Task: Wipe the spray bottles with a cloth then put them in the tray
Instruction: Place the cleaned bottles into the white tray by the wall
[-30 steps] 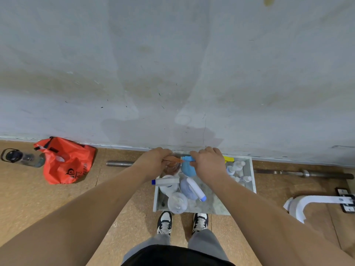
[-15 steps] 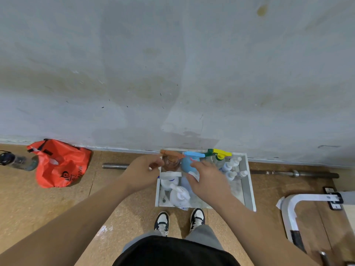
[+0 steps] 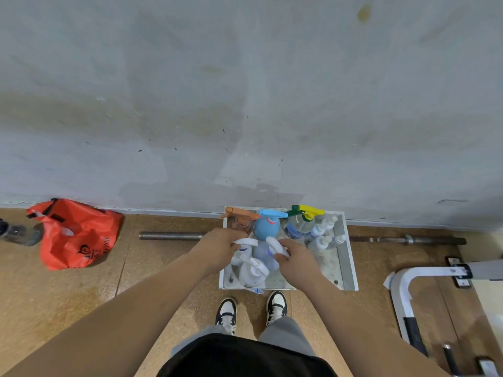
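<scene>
My left hand [image 3: 217, 247] grips the left sprayer [image 3: 246, 242], my right hand [image 3: 298, 261] the right sprayer [image 3: 275, 245]. Lifting both could topple neighbouring bottles [image 3: 298, 227] crowding the tray [image 3: 350, 258].

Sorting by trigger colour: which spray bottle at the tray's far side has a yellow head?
The clear bottle, rightmost of the three; the blue bottle has a blue head, the brownish bottle an orange one.

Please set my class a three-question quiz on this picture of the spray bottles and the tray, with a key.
1. True or false: the tray stands by the wall.
2. Which spray top sits between the orange top and the yellow top? A red, B blue, C black.
3. Fill in: the spray bottle in the left hand has a ___ top.
Key: 1 true; 2 B; 3 white.
</scene>
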`<state>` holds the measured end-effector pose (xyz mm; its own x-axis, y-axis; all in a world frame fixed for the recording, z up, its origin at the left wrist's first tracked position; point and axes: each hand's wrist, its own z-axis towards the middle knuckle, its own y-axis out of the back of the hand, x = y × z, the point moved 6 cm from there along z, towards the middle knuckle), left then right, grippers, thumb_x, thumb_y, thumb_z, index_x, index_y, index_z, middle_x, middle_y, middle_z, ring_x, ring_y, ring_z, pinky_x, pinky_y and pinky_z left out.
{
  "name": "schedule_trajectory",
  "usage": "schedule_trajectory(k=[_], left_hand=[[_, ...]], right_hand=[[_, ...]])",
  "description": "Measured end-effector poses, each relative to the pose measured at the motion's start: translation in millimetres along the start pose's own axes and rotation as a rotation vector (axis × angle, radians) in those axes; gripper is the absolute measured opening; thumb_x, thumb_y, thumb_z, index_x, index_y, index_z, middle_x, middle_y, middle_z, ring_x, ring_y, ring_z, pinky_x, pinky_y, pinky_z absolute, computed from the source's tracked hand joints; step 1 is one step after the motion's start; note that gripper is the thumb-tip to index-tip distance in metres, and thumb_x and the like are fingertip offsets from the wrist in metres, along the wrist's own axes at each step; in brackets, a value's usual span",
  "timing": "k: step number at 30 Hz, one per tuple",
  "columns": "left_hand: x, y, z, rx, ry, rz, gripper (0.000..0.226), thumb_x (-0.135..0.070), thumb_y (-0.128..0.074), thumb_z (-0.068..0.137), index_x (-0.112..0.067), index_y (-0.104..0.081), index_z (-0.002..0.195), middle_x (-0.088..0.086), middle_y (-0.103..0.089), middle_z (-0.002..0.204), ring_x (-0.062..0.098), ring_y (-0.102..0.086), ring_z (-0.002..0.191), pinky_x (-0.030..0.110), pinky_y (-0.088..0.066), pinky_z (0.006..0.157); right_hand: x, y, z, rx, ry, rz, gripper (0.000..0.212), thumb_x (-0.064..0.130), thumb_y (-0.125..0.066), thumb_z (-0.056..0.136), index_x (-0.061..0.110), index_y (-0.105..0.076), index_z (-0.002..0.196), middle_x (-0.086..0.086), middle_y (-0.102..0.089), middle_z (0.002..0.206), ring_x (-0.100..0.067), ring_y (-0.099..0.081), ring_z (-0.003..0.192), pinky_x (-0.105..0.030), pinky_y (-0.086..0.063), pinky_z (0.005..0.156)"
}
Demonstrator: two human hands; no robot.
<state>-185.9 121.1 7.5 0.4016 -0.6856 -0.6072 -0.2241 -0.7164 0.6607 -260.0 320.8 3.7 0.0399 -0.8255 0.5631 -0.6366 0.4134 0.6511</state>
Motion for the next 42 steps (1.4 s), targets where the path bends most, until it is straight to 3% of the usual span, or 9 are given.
schedule_trajectory(k=[10, 16, 20, 26, 30, 33, 36, 38, 42], left_hand=[[4.1, 2.1, 6.2, 0.073, -0.025, 0.069, 0.026, -0.023, -0.052, 0.106, -0.033, -0.069, 0.122, -0.005, -0.069, 0.129, 0.017, -0.062, 0.111, 0.041, -0.052, 0.1], [-14.9, 17.2, -5.8, -0.013, -0.134, 0.097, 0.059, -0.005, -0.058, 0.092, -0.021, -0.055, 0.149, -0.002, -0.051, 0.153, 0.02, -0.048, 0.139, 0.032, -0.038, 0.117], [-46.6, 30.2, -30.5, -0.22, -0.354, 0.231, 0.046, -0.018, -0.043, 0.081, -0.016, -0.072, 0.117, -0.001, -0.065, 0.121, 0.02, -0.06, 0.11, 0.039, -0.057, 0.087], [-60.5, -13.8, -41.0, 0.117, -0.389, 0.36, 0.047, -0.025, -0.054, 0.092, -0.026, -0.057, 0.139, -0.005, -0.059, 0.13, 0.02, -0.062, 0.109, 0.032, -0.051, 0.082], [-61.3, -19.8, -35.2, 0.1, -0.344, 0.359, 0.036, -0.024, -0.051, 0.1, -0.025, -0.061, 0.135, -0.002, -0.064, 0.125, 0.022, -0.061, 0.112, 0.033, -0.049, 0.086], [-64.4, -24.7, -35.0, 0.119, -0.369, 0.358, 0.034, -0.025, -0.053, 0.101, -0.027, -0.063, 0.133, -0.004, -0.064, 0.124, 0.021, -0.061, 0.111, 0.035, -0.052, 0.088], [-65.9, -28.5, -33.9, 0.132, -0.348, 0.373, 0.035, -0.034, -0.056, 0.098, -0.026, -0.061, 0.131, -0.004, -0.062, 0.123, 0.019, -0.06, 0.11, 0.038, -0.053, 0.088], [-71.7, -29.8, -31.1, 0.129, -0.324, 0.385, 0.03, -0.037, -0.055, 0.1, -0.024, -0.062, 0.126, -0.003, -0.062, 0.121, 0.02, -0.06, 0.109, 0.039, -0.053, 0.087], [-84.2, -31.1, -20.4, 0.105, -0.226, 0.387, 0.023, -0.037, -0.053, 0.104, -0.023, -0.064, 0.118, -0.001, -0.065, 0.12, 0.019, -0.062, 0.105, 0.036, -0.053, 0.089]], right_hand=[[-0.4, -4.6, 3.3, -0.005, 0.037, 0.017, 0.022, 0.02, -0.059, 0.098, 0.023, -0.068, 0.118, -0.001, -0.069, 0.102, -0.019, -0.059, 0.088, -0.022, -0.043, 0.067], [3.5, -3.6, 12.1, 0.07, 0.1, -0.119, 0.055, 0.026, -0.06, 0.1, 0.028, -0.046, 0.153, -0.005, -0.054, 0.148, -0.023, -0.052, 0.134, -0.034, -0.043, 0.107], [9.4, -4.9, 14.4, 0.101, 0.176, -0.153, 0.057, 0.013, -0.054, 0.101, 0.032, -0.044, 0.155, -0.009, -0.051, 0.149, -0.026, -0.052, 0.133, -0.033, -0.043, 0.106], [-12.5, 5.1, 15.7, -0.043, -0.161, 0.305, 0.046, 0.005, -0.05, 0.093, 0.019, -0.067, 0.134, -0.008, -0.069, 0.12, -0.022, -0.07, 0.093, -0.046, -0.061, 0.091], [-21.3, 5.4, 8.4, 0.043, -0.295, 0.604, 0.055, -0.007, -0.045, 0.089, 0.017, -0.064, 0.135, -0.01, -0.057, 0.138, -0.03, -0.066, 0.107, -0.045, -0.063, 0.087], [-27.1, 16.0, 4.0, 0.085, -0.076, 0.117, 0.065, -0.005, -0.062, 0.086, 0.019, -0.055, 0.146, -0.009, -0.039, 0.159, -0.03, -0.043, 0.145, -0.038, -0.045, 0.112], [-29.9, 19.9, 2.7, 0.11, 0.113, -0.319, 0.053, 0.011, -0.067, 0.093, 0.026, -0.058, 0.143, 0.0, -0.018, 0.171, -0.026, -0.04, 0.149, -0.039, -0.046, 0.11], [-32.2, 21.1, 2.1, 0.119, 0.143, -0.458, 0.04, 0.026, -0.066, 0.098, 0.028, -0.061, 0.138, 0.003, -0.035, 0.165, -0.025, -0.052, 0.138, -0.04, -0.051, 0.1], [-36.1, 39.9, 2.8, 0.011, 0.132, -0.508, 0.02, 0.04, -0.054, 0.102, 0.03, -0.065, 0.115, 0.001, -0.069, 0.113, -0.024, -0.065, 0.106, -0.036, -0.054, 0.083]])
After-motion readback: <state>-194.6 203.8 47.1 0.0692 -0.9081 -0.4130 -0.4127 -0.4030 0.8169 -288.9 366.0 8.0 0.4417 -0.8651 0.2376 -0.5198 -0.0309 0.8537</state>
